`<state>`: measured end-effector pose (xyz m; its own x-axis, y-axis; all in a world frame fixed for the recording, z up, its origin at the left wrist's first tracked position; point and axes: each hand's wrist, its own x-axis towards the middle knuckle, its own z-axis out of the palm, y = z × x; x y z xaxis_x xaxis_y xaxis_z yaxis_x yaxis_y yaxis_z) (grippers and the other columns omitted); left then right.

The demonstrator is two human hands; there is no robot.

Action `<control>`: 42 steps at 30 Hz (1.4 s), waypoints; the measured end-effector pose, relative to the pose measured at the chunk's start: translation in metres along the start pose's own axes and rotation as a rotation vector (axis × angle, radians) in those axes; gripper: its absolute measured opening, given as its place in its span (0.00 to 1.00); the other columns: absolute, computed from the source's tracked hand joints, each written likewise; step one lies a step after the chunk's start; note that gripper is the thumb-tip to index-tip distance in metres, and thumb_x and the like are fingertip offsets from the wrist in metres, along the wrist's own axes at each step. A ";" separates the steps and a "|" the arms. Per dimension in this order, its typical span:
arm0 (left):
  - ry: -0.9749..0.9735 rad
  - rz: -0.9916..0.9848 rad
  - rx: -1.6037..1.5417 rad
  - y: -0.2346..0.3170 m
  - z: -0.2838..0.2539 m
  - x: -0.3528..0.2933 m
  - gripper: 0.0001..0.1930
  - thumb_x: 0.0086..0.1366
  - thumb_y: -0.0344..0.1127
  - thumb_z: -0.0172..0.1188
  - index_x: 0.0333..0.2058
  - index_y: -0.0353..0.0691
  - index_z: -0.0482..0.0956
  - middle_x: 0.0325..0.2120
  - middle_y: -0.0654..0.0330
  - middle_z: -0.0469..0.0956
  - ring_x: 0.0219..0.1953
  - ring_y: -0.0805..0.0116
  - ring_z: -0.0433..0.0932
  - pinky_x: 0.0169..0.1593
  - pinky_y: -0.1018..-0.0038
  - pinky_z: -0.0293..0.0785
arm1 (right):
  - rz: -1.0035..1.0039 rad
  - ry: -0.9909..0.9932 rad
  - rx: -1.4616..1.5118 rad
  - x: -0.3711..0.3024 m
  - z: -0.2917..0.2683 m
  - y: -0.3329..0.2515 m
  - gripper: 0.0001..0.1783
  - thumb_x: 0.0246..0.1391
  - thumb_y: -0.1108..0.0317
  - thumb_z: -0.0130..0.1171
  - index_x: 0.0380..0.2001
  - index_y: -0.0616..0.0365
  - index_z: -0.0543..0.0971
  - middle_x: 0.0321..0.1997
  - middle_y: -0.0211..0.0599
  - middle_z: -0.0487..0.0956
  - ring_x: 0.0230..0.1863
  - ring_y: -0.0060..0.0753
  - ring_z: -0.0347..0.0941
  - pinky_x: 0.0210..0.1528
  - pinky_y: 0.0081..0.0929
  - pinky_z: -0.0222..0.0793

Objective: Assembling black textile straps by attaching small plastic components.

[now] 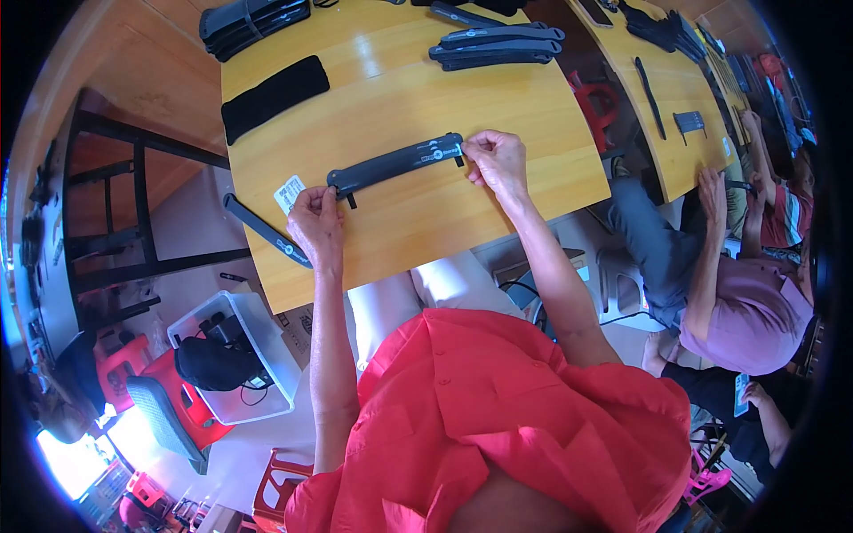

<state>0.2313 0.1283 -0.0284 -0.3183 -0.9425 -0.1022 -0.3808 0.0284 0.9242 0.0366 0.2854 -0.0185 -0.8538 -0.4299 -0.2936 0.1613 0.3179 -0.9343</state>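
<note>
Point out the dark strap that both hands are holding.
The strap spanning from left hand to right hand, pinched at each end. Neither hand holds the lone strap at the left edge of the table or the stacked straps farther back.

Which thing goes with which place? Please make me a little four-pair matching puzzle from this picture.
1. Dark strip with two tabs
2. Plain black pad
3. Pale bin
4. Pile of dark strips

A. Left of the table, black things inside
B. Held at its ends by left hand and right hand
C. Table's far side, right of the pad
D. Beyond the left hand, lying flat

Pairs: 1-B, 2-D, 3-A, 4-C
</note>
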 end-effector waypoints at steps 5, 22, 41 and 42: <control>0.003 0.001 0.021 -0.001 0.001 0.001 0.06 0.56 0.29 0.60 0.27 0.31 0.77 0.15 0.61 0.75 0.14 0.79 0.70 0.19 0.81 0.67 | 0.011 0.013 -0.001 -0.002 0.000 -0.003 0.05 0.47 0.74 0.58 0.23 0.66 0.77 0.16 0.34 0.75 0.10 0.19 0.69 0.09 0.14 0.62; 0.012 0.010 0.028 -0.004 0.001 0.001 0.06 0.56 0.29 0.60 0.25 0.32 0.77 0.13 0.62 0.74 0.13 0.79 0.69 0.19 0.81 0.65 | 0.001 0.003 0.004 -0.003 0.000 -0.004 0.06 0.47 0.74 0.58 0.22 0.67 0.77 0.15 0.34 0.75 0.10 0.19 0.69 0.09 0.15 0.62; 0.027 0.038 0.099 -0.005 0.001 0.003 0.06 0.55 0.30 0.60 0.26 0.32 0.77 0.14 0.60 0.76 0.14 0.77 0.71 0.20 0.79 0.67 | -0.007 0.002 0.028 -0.002 0.001 -0.002 0.05 0.47 0.74 0.58 0.23 0.67 0.77 0.16 0.34 0.75 0.10 0.19 0.69 0.09 0.15 0.62; 0.027 0.040 0.105 -0.005 0.001 0.002 0.06 0.55 0.30 0.60 0.26 0.32 0.77 0.15 0.59 0.76 0.14 0.77 0.71 0.20 0.79 0.67 | 0.001 0.009 0.022 -0.002 0.001 -0.002 0.05 0.47 0.74 0.58 0.23 0.67 0.77 0.16 0.34 0.75 0.10 0.19 0.69 0.09 0.15 0.62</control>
<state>0.2317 0.1264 -0.0334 -0.3121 -0.9485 -0.0543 -0.4576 0.1000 0.8835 0.0385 0.2853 -0.0158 -0.8580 -0.4217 -0.2931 0.1731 0.2998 -0.9382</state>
